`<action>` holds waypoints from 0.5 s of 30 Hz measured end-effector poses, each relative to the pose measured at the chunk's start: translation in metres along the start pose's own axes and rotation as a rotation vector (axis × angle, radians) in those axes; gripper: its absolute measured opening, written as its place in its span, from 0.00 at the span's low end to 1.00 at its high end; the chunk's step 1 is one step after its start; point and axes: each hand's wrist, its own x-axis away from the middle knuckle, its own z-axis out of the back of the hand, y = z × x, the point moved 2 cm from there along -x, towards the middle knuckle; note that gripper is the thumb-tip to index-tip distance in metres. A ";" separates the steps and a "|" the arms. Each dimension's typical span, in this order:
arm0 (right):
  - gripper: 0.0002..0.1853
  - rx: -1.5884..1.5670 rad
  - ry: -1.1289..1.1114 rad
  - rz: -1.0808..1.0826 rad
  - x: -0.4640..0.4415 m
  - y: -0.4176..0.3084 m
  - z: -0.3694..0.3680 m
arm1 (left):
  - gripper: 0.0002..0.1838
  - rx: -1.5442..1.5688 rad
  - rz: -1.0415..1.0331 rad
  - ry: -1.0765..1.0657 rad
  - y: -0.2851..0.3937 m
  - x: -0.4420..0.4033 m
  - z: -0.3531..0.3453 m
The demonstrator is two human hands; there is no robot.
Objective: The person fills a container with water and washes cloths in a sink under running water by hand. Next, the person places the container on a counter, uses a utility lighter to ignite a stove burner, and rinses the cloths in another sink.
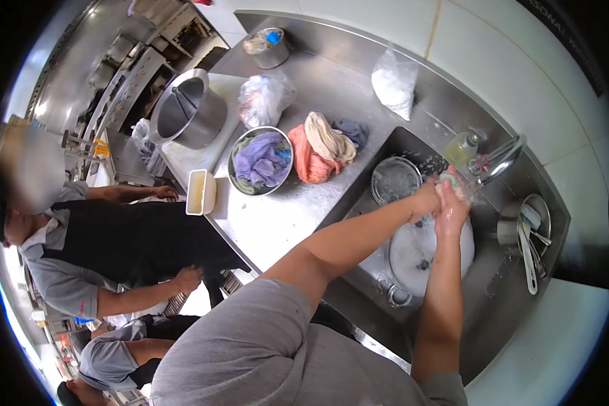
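Note:
Over the sink (348, 223), my left hand (424, 201) and my right hand (452, 211) are pressed together around a small pale green, wet wad (446, 180). Whether it is a sponge or a cloth I cannot tell. Both hands are closed, and some fingers are hidden. Close to them is the curved metal tap (507, 161). Below my hands sits a large round pan (396, 260) of foamy water, partly covered by my forearms. A smaller round metal container (394, 181) with bubbly water stands beside it.
A soap bottle (461, 147) stands by the tap. On the right, a metal pot (511, 227) holds utensils. Left on the counter are coloured cloths (321, 152), a bowl (239, 183) of cloths, a tall pot (206, 122) and a white tub (200, 193). A co-worker (142, 237) stands beyond.

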 end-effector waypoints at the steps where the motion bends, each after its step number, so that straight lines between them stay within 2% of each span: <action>1: 0.20 0.082 0.001 0.003 0.002 -0.001 -0.004 | 0.21 -0.163 0.064 -0.149 -0.007 -0.003 0.000; 2: 0.16 0.039 0.069 0.089 -0.002 0.003 -0.007 | 0.17 -0.280 0.036 -0.152 -0.014 -0.008 0.000; 3: 0.15 0.113 0.037 0.108 -0.006 0.006 -0.007 | 0.13 -0.397 0.009 -0.153 -0.017 -0.011 0.001; 5: 0.13 0.286 0.015 0.152 -0.009 0.006 0.002 | 0.09 -0.069 0.207 -0.048 -0.028 -0.009 -0.005; 7: 0.12 0.330 0.119 0.152 -0.015 0.009 0.006 | 0.11 -0.096 0.125 -0.097 -0.017 -0.003 -0.007; 9: 0.13 0.271 0.222 0.125 -0.016 0.010 0.011 | 0.12 -0.087 0.217 -0.049 -0.008 0.004 -0.011; 12: 0.15 0.229 0.316 0.027 -0.018 0.011 0.023 | 0.10 -0.799 -0.257 -0.188 -0.029 -0.007 -0.008; 13: 0.16 0.209 0.312 -0.014 -0.026 0.013 0.022 | 0.12 -0.719 -0.098 -0.235 -0.021 -0.004 -0.003; 14: 0.17 0.072 0.269 -0.153 -0.038 0.014 0.029 | 0.14 -0.626 0.056 -0.264 -0.008 0.003 -0.006; 15: 0.19 -0.044 0.233 -0.315 -0.040 0.021 0.041 | 0.17 -0.232 0.177 -0.121 0.007 0.023 -0.011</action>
